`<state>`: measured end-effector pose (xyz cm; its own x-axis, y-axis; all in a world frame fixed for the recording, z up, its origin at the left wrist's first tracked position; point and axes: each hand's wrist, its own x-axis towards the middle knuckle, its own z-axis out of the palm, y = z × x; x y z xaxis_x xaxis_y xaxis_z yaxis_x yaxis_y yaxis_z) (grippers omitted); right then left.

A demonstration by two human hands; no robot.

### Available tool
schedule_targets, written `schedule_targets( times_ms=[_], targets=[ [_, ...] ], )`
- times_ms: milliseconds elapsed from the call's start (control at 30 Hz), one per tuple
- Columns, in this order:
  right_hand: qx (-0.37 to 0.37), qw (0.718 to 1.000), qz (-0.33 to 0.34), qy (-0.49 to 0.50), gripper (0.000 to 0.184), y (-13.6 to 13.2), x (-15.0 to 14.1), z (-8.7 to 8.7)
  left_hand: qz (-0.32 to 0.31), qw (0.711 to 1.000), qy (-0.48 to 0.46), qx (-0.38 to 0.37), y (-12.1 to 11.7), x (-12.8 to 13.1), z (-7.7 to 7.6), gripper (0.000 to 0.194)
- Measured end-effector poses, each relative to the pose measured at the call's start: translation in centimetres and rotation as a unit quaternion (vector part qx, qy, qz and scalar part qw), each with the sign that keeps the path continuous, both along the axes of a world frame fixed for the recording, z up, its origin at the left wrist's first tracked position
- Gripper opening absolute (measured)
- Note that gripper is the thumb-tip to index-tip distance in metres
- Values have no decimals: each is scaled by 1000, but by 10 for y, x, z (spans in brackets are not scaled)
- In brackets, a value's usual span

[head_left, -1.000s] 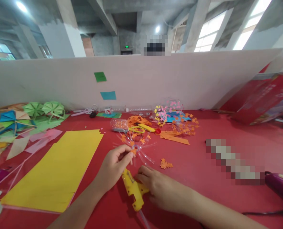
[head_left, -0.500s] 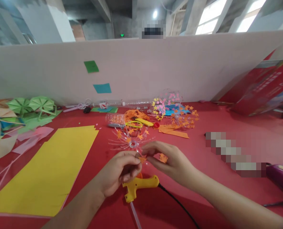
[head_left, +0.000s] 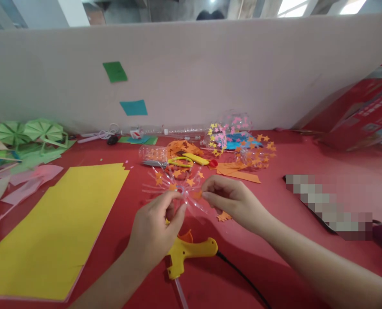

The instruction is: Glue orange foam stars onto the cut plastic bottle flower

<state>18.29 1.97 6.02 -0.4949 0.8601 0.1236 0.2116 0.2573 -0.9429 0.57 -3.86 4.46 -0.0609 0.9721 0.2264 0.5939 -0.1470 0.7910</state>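
A clear plastic bottle top [head_left: 194, 204], cut into splayed strips, lies on the red table with orange paper stars [head_left: 191, 182] on several strips. My left hand [head_left: 155, 221] reaches to its neck, thumb and index finger a little apart at the near side. Whether those fingertips touch the plastic is hard to tell. Between the thumb and fingers of my right hand [head_left: 231, 195] is a small orange paper star [head_left: 197, 194], held just over the strips on the right side. A yellow glue gun [head_left: 191, 249] lies below my hands, partly behind the left one.
Yellow paper sheets [head_left: 58, 227] lie on the left. Behind the bottle top are yellow-handled scissors [head_left: 180, 162], a yellow cutter [head_left: 195, 159] and a clear bottle piece [head_left: 154, 154]. Loose orange stars [head_left: 223, 216] sit under my right hand. A black cord [head_left: 242, 274] trails to the front.
My hands have moved apart. The star is now in my right hand alone, over the strips, while my left hand has let it go and turned toward the neck. The view has tilted down.
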Motion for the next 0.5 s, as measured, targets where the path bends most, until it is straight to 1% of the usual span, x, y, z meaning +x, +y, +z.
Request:
schedule_targets(
  times_ms=[33, 100, 200, 300, 500],
  targets=[
    [-13, 1000, 0, -6, 10, 2, -2, 1, 15, 997, 70, 43, 2, 0, -2, 20],
    [-29, 999, -2, -17, 9, 3, -5, 1, 25, 983, 161, 88, 5, 1, -5, 25],
    [-38, 999, -3, -25, 6, 2, -11, -2, 26, 968, 223, 107, 8, 5, -9, 27],
    [-43, 999, -2, -31, 5, 1, -13, -6, 21, 966, 232, 109, 8, 8, -10, 26],
    [-58, 997, -16, -42, 7, 1, -16, -13, 18, 975, 205, 85, 6, 10, -12, 21]
  ],
)
